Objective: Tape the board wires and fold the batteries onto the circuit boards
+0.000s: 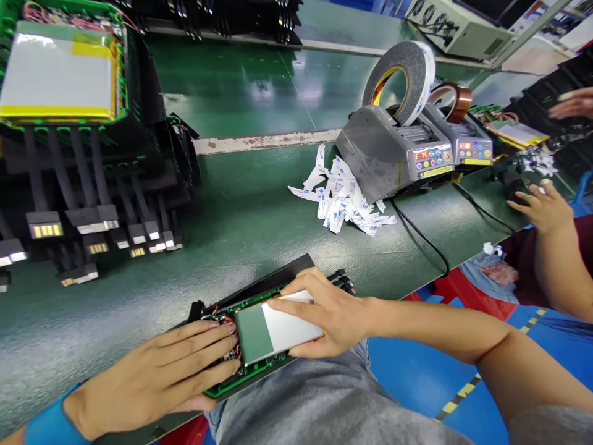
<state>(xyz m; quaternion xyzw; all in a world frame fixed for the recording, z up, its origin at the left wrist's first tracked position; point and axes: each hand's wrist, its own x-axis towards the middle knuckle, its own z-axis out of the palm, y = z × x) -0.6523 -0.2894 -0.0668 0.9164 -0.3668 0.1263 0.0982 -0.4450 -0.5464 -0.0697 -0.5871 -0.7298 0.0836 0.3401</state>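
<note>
A flat battery pack (290, 327), silver with a green end, lies in a green-edged case (259, 371) at the table's front edge. My right hand (331, 312) grips the pack's silver part, thumb on one side and fingers across the other. My left hand (171, 371), with a blue wristband, lies with fingers stretched over the case's left end, fingertips at the thin wires (231, 343) beside the pack. Behind the pack, a black panel (264, 281) slants up. Black cable ends (343, 281) stick out past my right hand.
Stacked cases with a battery (58, 74) and dangling connectors (92, 216) fill the left. White paper strips (343, 198) lie before two grey tape dispensers (398, 148) carrying a large tape roll (401, 80). A black cable (421, 235) crosses the table edge. Another person's hands (544, 207) are at right.
</note>
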